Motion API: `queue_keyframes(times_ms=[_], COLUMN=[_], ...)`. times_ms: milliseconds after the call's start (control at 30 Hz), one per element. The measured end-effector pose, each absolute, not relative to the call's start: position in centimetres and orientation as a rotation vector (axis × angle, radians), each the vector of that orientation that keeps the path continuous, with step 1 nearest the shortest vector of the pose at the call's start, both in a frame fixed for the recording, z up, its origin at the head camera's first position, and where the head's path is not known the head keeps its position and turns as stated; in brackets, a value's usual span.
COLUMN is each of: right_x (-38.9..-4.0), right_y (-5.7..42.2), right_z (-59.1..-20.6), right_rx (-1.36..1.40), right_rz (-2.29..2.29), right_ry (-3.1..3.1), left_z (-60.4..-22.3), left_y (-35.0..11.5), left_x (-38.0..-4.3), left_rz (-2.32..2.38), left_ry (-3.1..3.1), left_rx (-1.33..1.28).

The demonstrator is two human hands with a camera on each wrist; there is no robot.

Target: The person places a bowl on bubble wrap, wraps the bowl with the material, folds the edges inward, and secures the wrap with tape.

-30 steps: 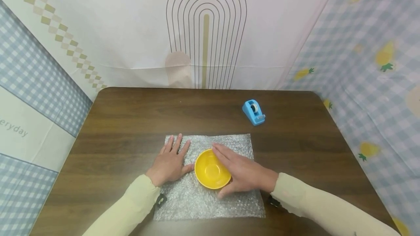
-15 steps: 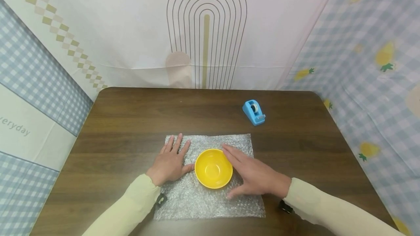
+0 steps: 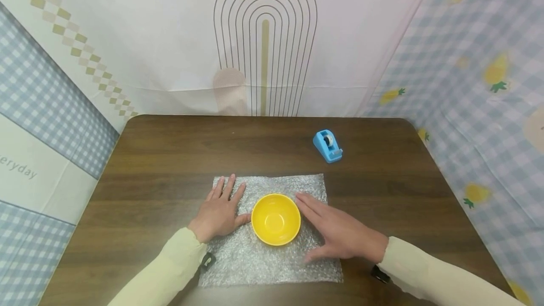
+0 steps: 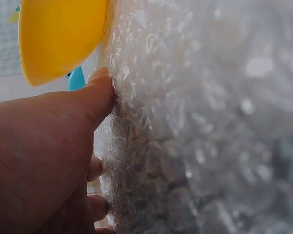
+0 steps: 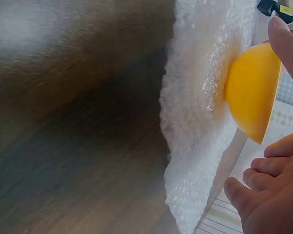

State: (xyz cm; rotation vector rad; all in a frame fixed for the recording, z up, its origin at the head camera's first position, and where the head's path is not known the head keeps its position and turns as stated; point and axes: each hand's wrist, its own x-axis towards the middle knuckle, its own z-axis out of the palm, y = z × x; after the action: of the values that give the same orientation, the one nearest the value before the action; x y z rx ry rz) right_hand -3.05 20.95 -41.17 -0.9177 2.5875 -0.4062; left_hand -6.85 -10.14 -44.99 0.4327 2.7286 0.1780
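A yellow bowl [image 3: 276, 219] stands upright near the middle of a sheet of bubble wrap [image 3: 272, 268]. My left hand [image 3: 217, 214] rests with spread fingers on the sheet's left part, its thumb close to the bowl's left side. In the left wrist view the thumb [image 4: 100, 90] presses on the bubble wrap below the bowl [image 4: 61, 36]. To the right of the bowl is my right hand [image 3: 340, 230], fingers extended and thumb apart. The right wrist view shows this hand [image 5: 278, 190] holding nothing, with a gap between it and the bowl [image 5: 254, 90].
A light blue tape dispenser [image 3: 327, 146] stands farther back on the brown wooden table [image 3: 170, 155], right of the sheet. Patterned cloth hangs [image 3: 178, 37] behind the table and along both sides.
My right hand has let go of the bowl's right side and moved away to the right. The left hand and the bowl have stayed in place.
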Motion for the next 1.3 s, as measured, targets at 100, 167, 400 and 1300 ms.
queue_keyframes(times_ms=[100, 167, 400, 1300], right_x=[-2.9, -2.8, -2.5, -1.1], right_y=[21.3, 21.5, 22.1, 23.5], right_z=[-41.2, -41.2, -41.3, -42.2], right_rx=[-0.918, -0.916, -0.907, -1.041], right_rz=[-0.368, -0.354, -0.308, -0.250], right_ry=[2.585, 2.575, 2.551, 2.403], left_z=[-45.0, -44.9, -44.8, -45.0], left_y=[-10.1, -10.1, -10.2, -10.2], left_x=[-6.8, -6.9, -6.8, -6.8], left_rz=[0.179, 0.179, 0.196, 0.188], left_ry=[2.727, 2.725, 2.719, 2.730], left_rx=[0.430, 0.430, 0.436, 0.448])
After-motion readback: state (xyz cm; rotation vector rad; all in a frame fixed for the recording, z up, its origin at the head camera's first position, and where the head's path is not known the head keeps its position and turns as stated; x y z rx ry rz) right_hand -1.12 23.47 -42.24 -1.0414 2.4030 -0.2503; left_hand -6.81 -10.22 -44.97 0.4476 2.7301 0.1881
